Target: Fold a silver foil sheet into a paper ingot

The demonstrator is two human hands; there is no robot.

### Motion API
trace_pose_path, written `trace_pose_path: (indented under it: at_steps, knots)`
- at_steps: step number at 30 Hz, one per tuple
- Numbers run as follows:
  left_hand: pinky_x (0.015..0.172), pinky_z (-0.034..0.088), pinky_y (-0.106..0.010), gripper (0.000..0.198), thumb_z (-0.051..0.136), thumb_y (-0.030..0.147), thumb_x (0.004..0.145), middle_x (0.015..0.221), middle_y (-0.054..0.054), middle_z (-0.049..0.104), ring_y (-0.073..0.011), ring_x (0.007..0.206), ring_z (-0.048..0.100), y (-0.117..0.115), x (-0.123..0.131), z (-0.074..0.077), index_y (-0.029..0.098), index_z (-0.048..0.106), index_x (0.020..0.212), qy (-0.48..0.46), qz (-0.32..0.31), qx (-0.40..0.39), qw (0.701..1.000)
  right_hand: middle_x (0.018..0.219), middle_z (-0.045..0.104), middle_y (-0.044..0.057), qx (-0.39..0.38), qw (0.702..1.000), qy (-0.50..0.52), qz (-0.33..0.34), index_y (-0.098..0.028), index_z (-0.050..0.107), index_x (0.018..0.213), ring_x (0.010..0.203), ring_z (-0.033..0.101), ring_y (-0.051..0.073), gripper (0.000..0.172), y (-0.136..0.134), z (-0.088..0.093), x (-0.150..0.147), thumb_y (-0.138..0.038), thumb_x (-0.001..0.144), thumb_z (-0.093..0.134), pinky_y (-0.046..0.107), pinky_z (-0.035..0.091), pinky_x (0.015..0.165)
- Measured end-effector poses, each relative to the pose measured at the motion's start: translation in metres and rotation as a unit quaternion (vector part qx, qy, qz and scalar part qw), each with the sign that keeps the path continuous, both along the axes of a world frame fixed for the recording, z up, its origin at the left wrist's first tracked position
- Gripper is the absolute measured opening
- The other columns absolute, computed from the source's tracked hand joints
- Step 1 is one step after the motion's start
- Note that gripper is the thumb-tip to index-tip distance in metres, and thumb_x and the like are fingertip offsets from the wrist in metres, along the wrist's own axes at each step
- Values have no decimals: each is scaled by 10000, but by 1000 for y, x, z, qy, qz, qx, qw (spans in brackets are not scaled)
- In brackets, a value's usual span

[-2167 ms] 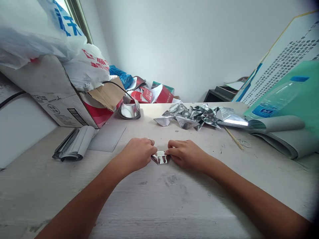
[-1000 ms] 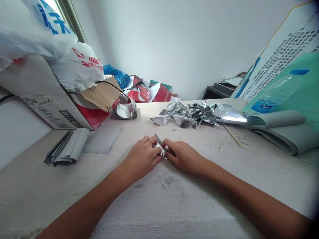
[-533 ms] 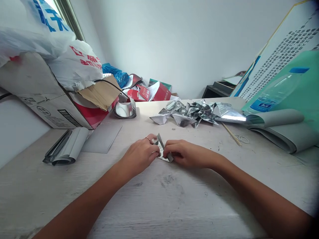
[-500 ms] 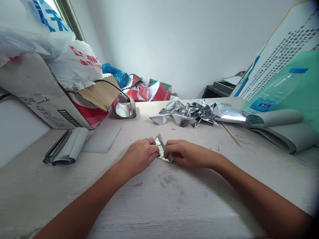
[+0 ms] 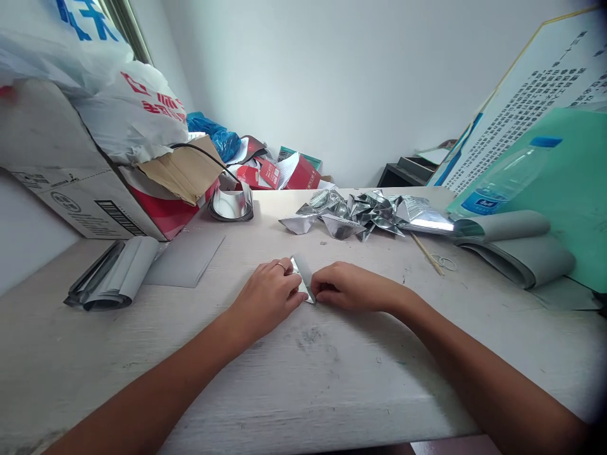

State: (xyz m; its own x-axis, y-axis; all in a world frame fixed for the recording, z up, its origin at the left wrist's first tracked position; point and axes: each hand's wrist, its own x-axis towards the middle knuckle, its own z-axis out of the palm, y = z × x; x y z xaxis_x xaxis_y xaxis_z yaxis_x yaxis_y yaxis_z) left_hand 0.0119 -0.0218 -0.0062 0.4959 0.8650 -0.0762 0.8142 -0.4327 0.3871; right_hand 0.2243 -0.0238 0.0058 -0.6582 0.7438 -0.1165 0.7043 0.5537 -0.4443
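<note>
Between my hands a small piece of silver foil paper (image 5: 304, 272) lies on the white table (image 5: 265, 392), partly folded, with a grey back face showing along its right side. My left hand (image 5: 272, 289) wears a ring and is closed on the foil's left part, fingertips pressing it down. On the other side, my right hand (image 5: 348, 287) pinches the foil's right edge, its fingers curled. Fingers cover parts of the foil. Farther back is a heap of folded silver foil pieces (image 5: 344, 226).
Left stand a cardboard box (image 5: 85, 202) under plastic bags (image 5: 137, 114), a curled sheet stack (image 5: 128, 272) and flat grey sheets (image 5: 184, 262). A foil roll (image 5: 231, 205) sits behind. Right are a wooden stick (image 5: 427, 254), folded grey sheets (image 5: 521, 253) and a plastic bottle (image 5: 507, 177).
The foil's right side, curled up under my right fingers before, now shows a flatter grey flap. My hands stay close together, and the whole view has shifted slightly.
</note>
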Motion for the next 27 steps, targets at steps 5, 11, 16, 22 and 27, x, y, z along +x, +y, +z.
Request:
trace_pose_path:
  at_steps: [5,11,16,22,27]
  knots:
    - [867,216,-146,392,338,498,864,1155,43,536,57,905,354,-1,1,-1,197,589,885,5,-11,-4,1000,976,596,27,10,998,47,27,-144,626,875,843,531,131,47,1,1,-2,-106,858,605,259,393,730]
    - [899,285,-170,430,334,504,863,1134,16,549,29,986,419,1,-1,-1,171,605,881,9,-23,9,1000,1020,566,30,-33,994,98,41,-152,652,867,902,532,131,124,7,-1,4,-38,833,619,249,416,775]
    - [878,303,-174,441,336,499,863,1106,6,564,37,943,423,2,-1,-2,169,626,889,5,-28,19,999,961,596,26,-7,993,108,50,-152,641,858,870,540,138,104,8,-4,2,-60,867,592,268,409,776]
    - [864,260,-171,430,322,498,866,1111,20,561,52,919,399,2,-2,-5,196,625,912,-2,-26,15,1000,953,617,24,16,996,87,29,-156,638,879,846,544,139,55,7,-7,-2,-124,892,595,270,394,754]
    - [869,252,-176,443,319,520,861,1106,21,561,51,915,394,1,-3,-5,210,631,917,-9,-22,16,1000,909,647,20,-11,997,61,-37,-151,634,893,814,542,142,42,3,-1,-6,-149,861,606,265,374,706]
